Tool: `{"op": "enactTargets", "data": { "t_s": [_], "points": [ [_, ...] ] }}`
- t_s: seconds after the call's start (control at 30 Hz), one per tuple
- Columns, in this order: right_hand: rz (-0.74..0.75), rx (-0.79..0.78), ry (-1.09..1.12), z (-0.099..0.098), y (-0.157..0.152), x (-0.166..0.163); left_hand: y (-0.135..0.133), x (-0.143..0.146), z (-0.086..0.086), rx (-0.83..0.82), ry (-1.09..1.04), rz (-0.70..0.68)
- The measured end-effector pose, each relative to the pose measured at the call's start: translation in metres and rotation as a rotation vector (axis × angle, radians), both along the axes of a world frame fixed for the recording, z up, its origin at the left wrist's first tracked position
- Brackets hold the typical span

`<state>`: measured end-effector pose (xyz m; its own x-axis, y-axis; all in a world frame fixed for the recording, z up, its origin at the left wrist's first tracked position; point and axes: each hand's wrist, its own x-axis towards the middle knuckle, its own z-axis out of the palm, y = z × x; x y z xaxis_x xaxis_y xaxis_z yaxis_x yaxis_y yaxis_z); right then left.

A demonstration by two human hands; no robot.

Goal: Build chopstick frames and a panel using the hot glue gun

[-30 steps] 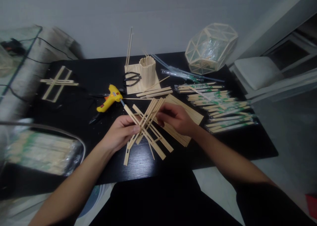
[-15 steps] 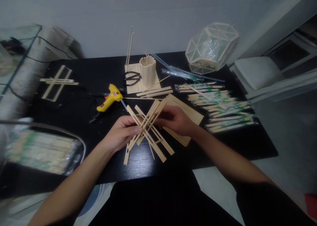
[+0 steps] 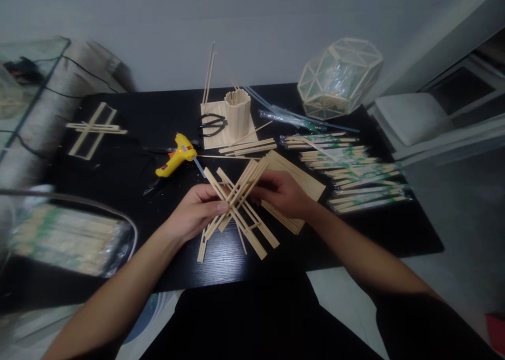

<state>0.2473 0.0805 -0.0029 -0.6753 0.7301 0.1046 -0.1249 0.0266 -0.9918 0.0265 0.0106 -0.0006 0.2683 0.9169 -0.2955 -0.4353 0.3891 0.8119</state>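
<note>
A crossed frame of pale wooden sticks (image 3: 252,227) is held up over the black table, its legs spreading in an X. My left hand (image 3: 203,210) pinches its left side, thumb pressed on a stick near the crossing. On the far right side my right hand (image 3: 282,192) grips the same frame; its fingertips are partly hidden behind the sticks. Just beyond my left hand lies a yellow glue gun (image 3: 177,155) with a glue stick in its back end. A flat panel of joined sticks (image 3: 302,176) lies under and beside my right hand.
Behind stand a stick-walled cup (image 3: 238,115) on a square base and black-handled scissors (image 3: 212,124). Wrapped chopstick packs (image 3: 355,165) spread at right, below a faceted stick-framed ball (image 3: 339,79). A smaller crossed frame (image 3: 92,131) lies far left; a bagged bundle (image 3: 71,239) sits near left.
The whole view has shifted very slightly. Both hands keep their hold on the stick frame, which stays in nearly the same position.
</note>
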Motion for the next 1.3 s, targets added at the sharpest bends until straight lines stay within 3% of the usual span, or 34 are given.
{"op": "enactTargets", "data": {
  "t_s": [0.27,0.47,0.6,0.83,0.97,1.1,1.3],
  "points": [
    [0.030,-0.113,0.068,-0.002,0.004,0.002,0.001,-0.001,0.003,0.012,-0.033,0.015],
    [-0.060,-0.190,0.089,-0.002,0.005,0.002,0.001,-0.001,0.002,0.011,-0.029,0.052],
    [-0.165,-0.163,0.056,-0.007,0.006,0.000,0.001,-0.001,0.001,0.000,-0.016,0.070],
    [-0.171,-0.135,-0.025,-0.007,0.008,0.002,0.001,-0.002,0.003,-0.006,0.019,0.098],
    [0.008,-0.093,0.055,0.002,0.010,0.011,0.001,-0.003,0.004,-0.029,0.029,0.118],
    [0.225,0.062,0.070,0.012,0.010,0.019,0.001,-0.004,0.003,-0.041,0.039,0.118],
    [0.240,0.257,-0.017,0.014,0.007,0.017,0.001,-0.004,0.000,-0.044,0.098,0.090]
  ]
}}
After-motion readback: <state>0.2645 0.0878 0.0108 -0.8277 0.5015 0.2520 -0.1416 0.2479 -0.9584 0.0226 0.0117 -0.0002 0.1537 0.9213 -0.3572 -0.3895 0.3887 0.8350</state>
